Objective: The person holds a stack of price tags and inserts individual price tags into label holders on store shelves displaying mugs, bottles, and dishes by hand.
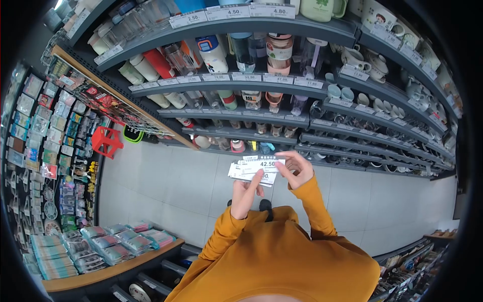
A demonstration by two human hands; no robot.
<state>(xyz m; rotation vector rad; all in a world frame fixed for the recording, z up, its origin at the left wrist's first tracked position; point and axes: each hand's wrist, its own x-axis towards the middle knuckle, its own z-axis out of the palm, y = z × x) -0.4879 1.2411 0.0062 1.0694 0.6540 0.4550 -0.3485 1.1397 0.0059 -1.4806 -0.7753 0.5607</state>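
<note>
A small fanned stack of white price tags [243, 174] lies in my left hand [243, 198], its thumb pressed across the front. The uppermost tag [261, 165] reads 42.50, and a lower one ends in 50. My right hand [299, 171] pinches the right end of that top tag between thumb and finger, with the other fingers curled behind. Both hands are in front of my body, above the floor and before the shelves. How many tags are in the stack cannot be made out.
Curved-looking shelves [221, 84] ahead hold bottles, cups and teapots above price strips. At left hang small packaged goods [43, 121], near a red stool [106, 141] and a green basket [133, 134]. Packets [108, 244] lie on a low counter at lower left. Grey tiles [171, 176] cover the floor.
</note>
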